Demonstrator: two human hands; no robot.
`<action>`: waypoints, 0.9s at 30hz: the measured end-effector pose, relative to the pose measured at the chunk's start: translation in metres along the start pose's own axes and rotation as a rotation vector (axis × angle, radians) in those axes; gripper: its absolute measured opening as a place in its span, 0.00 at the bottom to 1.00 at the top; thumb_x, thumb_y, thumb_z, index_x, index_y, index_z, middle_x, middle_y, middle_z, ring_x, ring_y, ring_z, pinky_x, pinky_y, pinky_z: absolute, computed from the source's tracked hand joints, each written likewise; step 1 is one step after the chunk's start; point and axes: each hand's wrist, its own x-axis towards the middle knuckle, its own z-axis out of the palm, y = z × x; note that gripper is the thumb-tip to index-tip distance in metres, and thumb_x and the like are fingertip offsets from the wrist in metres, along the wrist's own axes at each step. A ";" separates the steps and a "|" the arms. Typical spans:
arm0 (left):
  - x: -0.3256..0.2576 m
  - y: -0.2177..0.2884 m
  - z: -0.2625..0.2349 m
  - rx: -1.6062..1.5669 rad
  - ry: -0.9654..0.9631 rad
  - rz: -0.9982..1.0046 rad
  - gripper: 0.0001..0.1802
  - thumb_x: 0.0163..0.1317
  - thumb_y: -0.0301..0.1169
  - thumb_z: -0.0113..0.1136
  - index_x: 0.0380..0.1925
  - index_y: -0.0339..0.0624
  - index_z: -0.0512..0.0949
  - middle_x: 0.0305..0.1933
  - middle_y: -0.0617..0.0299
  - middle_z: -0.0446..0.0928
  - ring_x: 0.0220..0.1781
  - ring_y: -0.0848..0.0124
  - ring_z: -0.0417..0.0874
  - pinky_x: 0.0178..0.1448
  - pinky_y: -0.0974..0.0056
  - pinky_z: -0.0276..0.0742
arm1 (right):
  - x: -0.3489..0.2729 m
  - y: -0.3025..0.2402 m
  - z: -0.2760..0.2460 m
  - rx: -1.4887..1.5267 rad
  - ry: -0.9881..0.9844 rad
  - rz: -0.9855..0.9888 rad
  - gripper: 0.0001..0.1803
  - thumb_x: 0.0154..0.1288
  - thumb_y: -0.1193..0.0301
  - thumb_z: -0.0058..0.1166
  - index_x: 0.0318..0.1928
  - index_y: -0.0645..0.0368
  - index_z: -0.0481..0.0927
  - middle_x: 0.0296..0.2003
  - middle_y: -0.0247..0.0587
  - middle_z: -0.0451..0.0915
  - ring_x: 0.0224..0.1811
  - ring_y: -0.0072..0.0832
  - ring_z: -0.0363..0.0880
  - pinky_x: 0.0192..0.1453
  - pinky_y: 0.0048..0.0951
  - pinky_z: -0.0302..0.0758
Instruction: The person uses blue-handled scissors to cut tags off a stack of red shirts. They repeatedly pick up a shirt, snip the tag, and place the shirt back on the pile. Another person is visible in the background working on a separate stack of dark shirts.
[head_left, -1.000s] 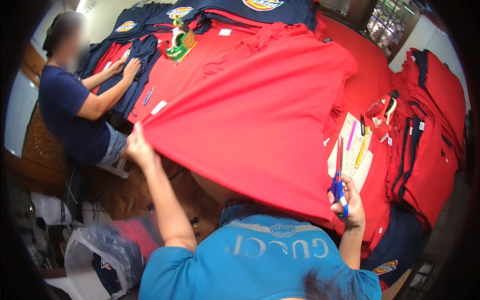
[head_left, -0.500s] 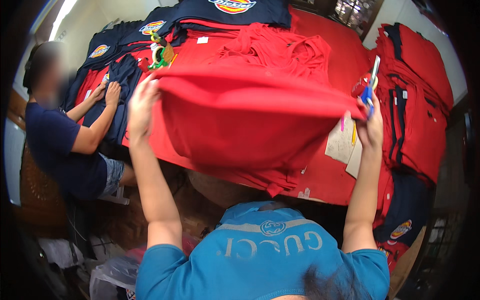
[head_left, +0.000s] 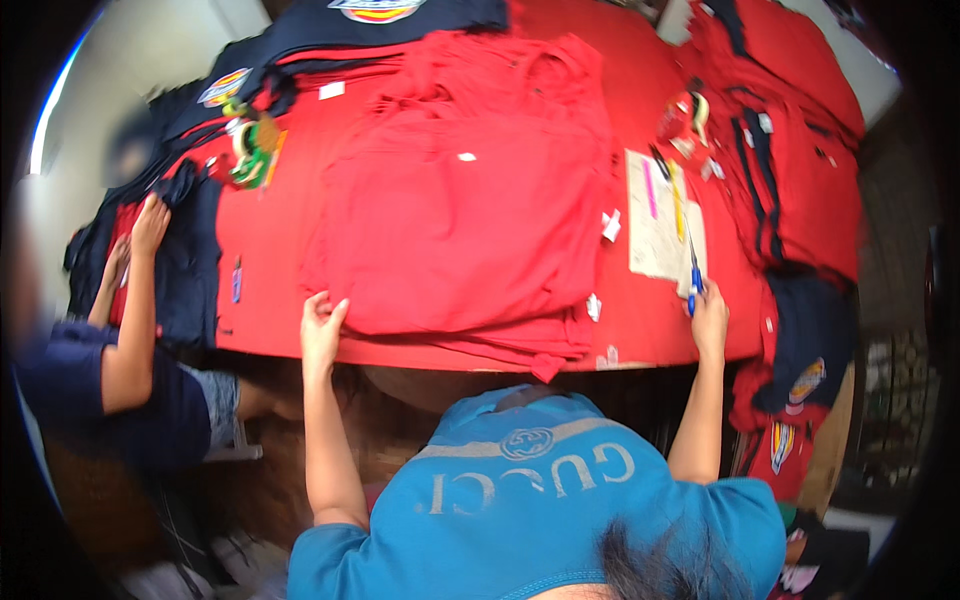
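A red garment (head_left: pixel 460 220) lies spread flat on a pile of red garments on the red-covered table (head_left: pixel 270 250). My left hand (head_left: pixel 322 325) rests on the pile's near left corner, fingers on the cloth. Over the table's right near edge my right hand (head_left: pixel 706 308) holds blue-handled scissors (head_left: pixel 692 262), blades pointing away from me. The scissors lie over a white paper sheet (head_left: pixel 660 215) with pens on it.
A person in a dark blue top at the left presses both hands (head_left: pixel 150 225) on dark blue garments (head_left: pixel 190 260). More red and navy garments (head_left: pixel 790 170) are stacked at the right. Navy shirts (head_left: pixel 330 30) lie along the far edge. A green and yellow tape dispenser (head_left: pixel 250 150) sits far left.
The red garment I held up in the air has come down flat on the pile. Both my hands have dropped to the table's near edge, the right still with the scissors.
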 end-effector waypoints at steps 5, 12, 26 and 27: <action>-0.006 0.006 -0.007 -0.089 -0.096 -0.115 0.20 0.57 0.37 0.68 0.46 0.41 0.74 0.31 0.71 0.76 0.33 0.84 0.73 0.32 0.75 0.65 | 0.019 0.003 -0.021 -0.425 0.108 0.083 0.13 0.65 0.72 0.50 0.47 0.67 0.74 0.35 0.65 0.79 0.43 0.59 0.78 0.46 0.53 0.72; 0.000 0.011 -0.017 -0.267 -0.267 -0.225 0.18 0.54 0.32 0.70 0.42 0.43 0.74 0.32 0.71 0.76 0.32 0.83 0.73 0.35 0.76 0.66 | 0.042 0.054 -0.021 -0.692 0.125 -0.048 0.12 0.62 0.70 0.53 0.39 0.68 0.76 0.36 0.61 0.78 0.43 0.57 0.78 0.48 0.52 0.72; -0.020 0.020 -0.020 -0.431 -0.244 0.045 0.06 0.56 0.19 0.63 0.32 0.39 0.76 0.33 0.67 0.78 0.35 0.79 0.77 0.46 0.72 0.73 | -0.069 -0.156 0.093 -0.051 -0.299 -0.342 0.22 0.56 0.61 0.64 0.31 0.69 0.71 0.30 0.52 0.73 0.33 0.45 0.73 0.38 0.37 0.71; -0.023 0.027 -0.027 -0.441 -0.224 0.083 0.06 0.56 0.19 0.63 0.31 0.39 0.77 0.33 0.67 0.78 0.35 0.79 0.76 0.46 0.72 0.73 | -0.055 -0.147 0.090 0.017 -0.311 -0.305 0.20 0.56 0.63 0.64 0.30 0.68 0.71 0.28 0.51 0.71 0.32 0.43 0.73 0.38 0.37 0.71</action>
